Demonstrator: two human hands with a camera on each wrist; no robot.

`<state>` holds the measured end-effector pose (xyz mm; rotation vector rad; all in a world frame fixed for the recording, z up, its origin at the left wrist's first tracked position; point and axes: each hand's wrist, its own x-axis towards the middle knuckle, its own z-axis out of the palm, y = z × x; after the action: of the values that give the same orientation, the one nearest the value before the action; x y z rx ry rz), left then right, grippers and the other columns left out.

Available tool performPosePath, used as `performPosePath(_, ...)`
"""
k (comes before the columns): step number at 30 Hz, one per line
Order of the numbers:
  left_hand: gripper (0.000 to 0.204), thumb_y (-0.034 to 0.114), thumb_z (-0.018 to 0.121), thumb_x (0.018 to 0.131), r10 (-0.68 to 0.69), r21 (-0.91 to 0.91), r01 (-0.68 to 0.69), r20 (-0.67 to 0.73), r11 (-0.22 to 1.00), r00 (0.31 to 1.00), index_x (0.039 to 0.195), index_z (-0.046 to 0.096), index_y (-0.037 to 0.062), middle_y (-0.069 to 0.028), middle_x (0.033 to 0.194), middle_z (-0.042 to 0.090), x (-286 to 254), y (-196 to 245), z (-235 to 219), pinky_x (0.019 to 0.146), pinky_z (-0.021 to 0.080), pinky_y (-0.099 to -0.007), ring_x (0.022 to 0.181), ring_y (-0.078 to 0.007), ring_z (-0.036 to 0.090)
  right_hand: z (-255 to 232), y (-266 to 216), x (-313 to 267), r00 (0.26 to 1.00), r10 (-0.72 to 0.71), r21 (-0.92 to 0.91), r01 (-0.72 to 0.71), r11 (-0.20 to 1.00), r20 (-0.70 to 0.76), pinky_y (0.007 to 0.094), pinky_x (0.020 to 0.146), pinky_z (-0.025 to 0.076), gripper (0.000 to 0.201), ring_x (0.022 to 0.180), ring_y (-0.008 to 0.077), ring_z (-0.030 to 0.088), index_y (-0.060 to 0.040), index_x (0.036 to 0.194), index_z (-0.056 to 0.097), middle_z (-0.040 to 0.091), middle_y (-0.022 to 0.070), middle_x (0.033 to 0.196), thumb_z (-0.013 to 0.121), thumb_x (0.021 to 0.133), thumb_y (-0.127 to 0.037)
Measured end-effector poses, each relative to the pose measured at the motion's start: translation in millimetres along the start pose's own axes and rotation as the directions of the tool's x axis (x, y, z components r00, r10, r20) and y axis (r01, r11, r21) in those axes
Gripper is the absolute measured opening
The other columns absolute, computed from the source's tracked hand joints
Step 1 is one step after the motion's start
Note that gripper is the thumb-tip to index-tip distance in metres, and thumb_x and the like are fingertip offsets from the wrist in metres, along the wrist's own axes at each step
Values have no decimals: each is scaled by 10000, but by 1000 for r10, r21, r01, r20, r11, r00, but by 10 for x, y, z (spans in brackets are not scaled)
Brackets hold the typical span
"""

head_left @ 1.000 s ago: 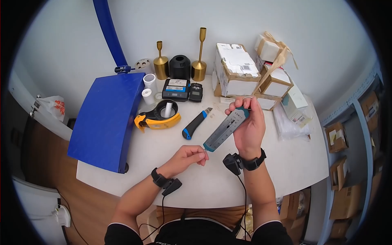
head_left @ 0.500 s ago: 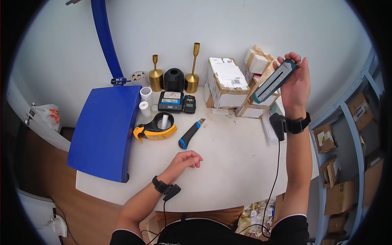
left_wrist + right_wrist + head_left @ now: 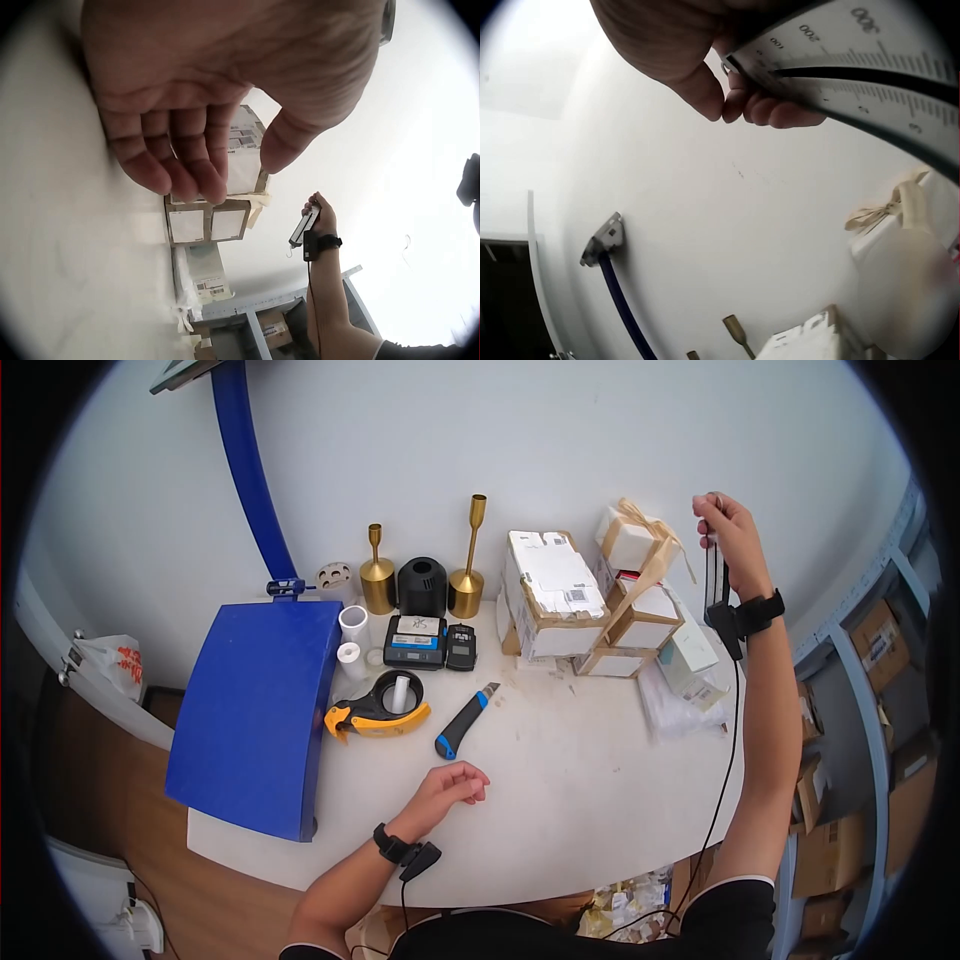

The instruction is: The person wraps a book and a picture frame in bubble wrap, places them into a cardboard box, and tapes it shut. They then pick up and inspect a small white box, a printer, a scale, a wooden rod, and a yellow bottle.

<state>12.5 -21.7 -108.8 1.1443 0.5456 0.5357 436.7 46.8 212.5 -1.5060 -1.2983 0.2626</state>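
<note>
Raised at the right, my right hand [image 3: 735, 540] grips a spring scale [image 3: 711, 575] near its ring end. The scale hangs down from the fingers, seen almost edge-on in the head view. Its white face [image 3: 832, 41] with a dark slot, ruled marks and numbers fills the upper right of the right wrist view. A small hook [image 3: 289, 253] dangles from its lower end, with nothing on it. My left hand [image 3: 447, 797] rests low over the table [image 3: 580, 810] with fingers loosely curled around nothing. The nearest thing to it is a black and blue utility knife [image 3: 466, 722].
A blue platform scale [image 3: 250, 710] stands at the left, its post rising behind. Beside it are a yellow tape dispenser [image 3: 380, 718], white rolls [image 3: 353, 622] and a label printer [image 3: 415, 643]. Gold candle holders [image 3: 466, 590] stand behind. Boxes [image 3: 555, 585] are stacked at the back right.
The right hand has carried the spring scale up and to the right, away from the left hand, and turned it to hang downward. The left hand has let go of its hook end.
</note>
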Motion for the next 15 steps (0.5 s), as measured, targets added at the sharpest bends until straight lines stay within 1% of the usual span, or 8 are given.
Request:
performPosePath(1, 225, 230, 603, 994, -3, -9, 2, -2, 1000, 1000, 1080, 667, 32, -17, 920, 661, -1, -1, -6, 842, 486, -271, 899, -97, 610, 45, 148, 25, 1000, -1, 1, 1, 1000, 2, 334, 670, 505, 269, 716, 219, 595, -17, 863, 611, 598, 58, 825, 636, 968, -264)
performPosePath(2, 225, 230, 603, 994, -1, -9, 1, -4, 1000, 1000, 1080, 667, 32, -17, 920, 661, 0, -1, -8, 842, 486, -271, 899, -97, 610, 78, 326, 58, 984, -179, -357, 170, 918, 9, 367, 693, 515, 257, 753, 264, 620, -4, 870, 632, 614, 96, 839, 641, 949, -247)
performPosePath(3, 223, 227, 603, 993, 1, -12, -1, -1, 1000, 1000, 1082, 667, 32, -16, 924, 661, 2, -1, -6, 843, 486, -270, 901, -96, 611, 121, 468, 87, 938, -338, -662, 302, 686, 77, 400, 716, 525, 247, 790, 308, 644, 10, 877, 652, 631, 134, 854, 646, 931, -231)
performPosePath(4, 221, 224, 604, 993, 1, -14, -1, 3, 1000, 1000, 1083, 667, 32, -15, 928, 661, 0, -5, -2, 844, 487, -269, 903, -95, 612, 178, 559, 99, 938, -338, -661, 303, 687, 78, 400, 716, 525, 247, 790, 308, 644, 10, 877, 652, 631, 134, 854, 646, 931, -231)
performPosePath(6, 219, 223, 605, 994, 6, -12, -6, 3, 1000, 1000, 1083, 667, 33, -15, 932, 662, 0, -10, 2, 846, 487, -268, 905, -94, 613, 277, 709, 126, 942, -335, -841, 188, 508, 9, 451, 775, 526, 216, 871, 376, 650, -7, 924, 686, 636, 186, 912, 650, 898, -218)
performPosePath(9, 217, 223, 607, 992, 8, -5, -8, 3, 1000, 1000, 1080, 668, 34, -19, 937, 663, -5, -13, 1, 855, 490, -273, 907, -100, 614, 310, 888, 273, 944, -330, -869, 155, 471, -11, 474, 791, 528, 201, 880, 377, 655, -33, 943, 705, 643, 168, 919, 641, 904, -220)
performPosePath(13, 216, 222, 611, 990, 4, -5, -4, 1, 1000, 1000, 1081, 669, 35, -21, 937, 665, -1, -11, 7, 859, 492, -280, 908, -104, 613, 389, 898, 403, 953, -298, -844, 110, 524, -61, 478, 796, 533, 216, 896, 379, 660, -38, 943, 709, 664, 165, 939, 647, 902, -241)
performPosePath(15, 216, 222, 611, 989, 4, -9, -4, 3, 1000, 1000, 1082, 668, 36, -20, 936, 665, 1, -25, -1, 859, 492, -279, 908, -103, 614, 450, 890, 448, 982, -186, -864, 70, 499, -27, 471, 831, 542, 233, 948, 379, 672, -52, 970, 725, 699, 171, 992, 650, 888, -257)
